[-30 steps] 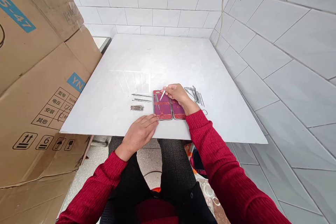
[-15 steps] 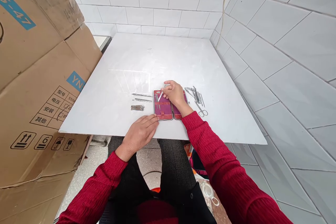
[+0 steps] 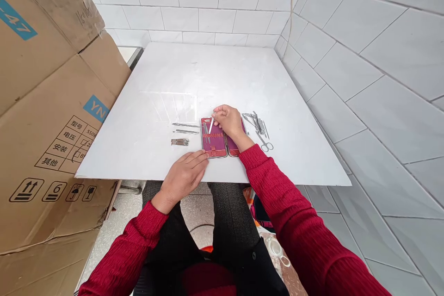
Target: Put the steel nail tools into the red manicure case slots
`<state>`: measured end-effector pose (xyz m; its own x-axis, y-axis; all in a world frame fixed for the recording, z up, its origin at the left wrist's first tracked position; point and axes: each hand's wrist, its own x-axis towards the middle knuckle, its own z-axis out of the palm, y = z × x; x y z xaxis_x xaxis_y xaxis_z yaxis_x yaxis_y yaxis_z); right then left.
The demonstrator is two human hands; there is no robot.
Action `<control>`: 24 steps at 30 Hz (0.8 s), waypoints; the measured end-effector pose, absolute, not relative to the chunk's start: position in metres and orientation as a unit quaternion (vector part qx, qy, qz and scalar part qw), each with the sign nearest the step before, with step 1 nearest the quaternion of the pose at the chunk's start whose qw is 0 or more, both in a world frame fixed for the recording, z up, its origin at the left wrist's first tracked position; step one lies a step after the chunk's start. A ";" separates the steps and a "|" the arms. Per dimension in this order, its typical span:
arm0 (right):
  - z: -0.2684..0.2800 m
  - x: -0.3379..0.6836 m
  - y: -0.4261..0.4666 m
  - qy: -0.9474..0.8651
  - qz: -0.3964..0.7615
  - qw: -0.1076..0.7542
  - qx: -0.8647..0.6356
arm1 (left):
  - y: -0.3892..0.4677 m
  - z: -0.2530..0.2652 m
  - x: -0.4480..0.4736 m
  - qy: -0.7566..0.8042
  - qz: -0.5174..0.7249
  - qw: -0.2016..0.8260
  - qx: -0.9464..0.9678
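Note:
A red and purple manicure case (image 3: 218,146) lies unfolded near the table's front edge. My left hand (image 3: 185,173) lies flat, its stretched fingertips touching the case's lower left corner. Pinched in my right hand (image 3: 229,122) is a slim silver manicure tool (image 3: 211,125), its lower end by the row of loops in the left half. Another thin tool (image 3: 205,133) sits in those loops. My right hand and wrist cover part of the right half. Left of the case are a nail clipper (image 3: 179,142) and two thin metal tools (image 3: 186,132).
To the right of the case lie small scissors (image 3: 267,146) and a cluster of metal nippers and clippers (image 3: 257,123). Big cardboard boxes (image 3: 55,101) line the left side of the white table (image 3: 222,74). Tiled walls (image 3: 374,64) stand behind and to the right.
The camera view has shifted slightly. My right hand still pinches the slim tool over the case, with only a small change in the tool's tilt. My left hand stays on the corner.

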<state>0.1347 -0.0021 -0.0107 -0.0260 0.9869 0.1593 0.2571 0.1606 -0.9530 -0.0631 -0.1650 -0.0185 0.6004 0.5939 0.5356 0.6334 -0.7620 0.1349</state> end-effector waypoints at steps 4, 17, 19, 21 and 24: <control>-0.011 0.135 -0.001 -0.595 0.389 0.471 -0.522 | -0.165 -0.019 -0.063 -0.346 -0.284 0.032 -0.894; -0.009 0.133 -0.005 -0.625 0.378 0.444 -0.518 | -0.165 -0.019 -0.063 -0.348 -0.286 0.022 -0.893; -0.009 0.133 -0.006 -0.637 0.365 0.436 -0.521 | -0.165 -0.019 -0.063 -0.349 -0.287 0.017 -0.892; -0.009 0.133 -0.007 -0.650 0.344 0.429 -0.525 | -0.165 -0.019 -0.063 -0.350 -0.288 0.016 -0.891; -0.010 0.133 -0.008 -0.673 0.296 0.427 -0.526 | -0.165 -0.018 -0.063 -0.350 -0.286 0.021 -0.892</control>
<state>0.1326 -0.0080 -0.0096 -0.0819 0.9611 0.2638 0.4549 0.2715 -0.8481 -0.0627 -0.1655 -0.0179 0.5916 0.6113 0.5257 0.6359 -0.7546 0.1619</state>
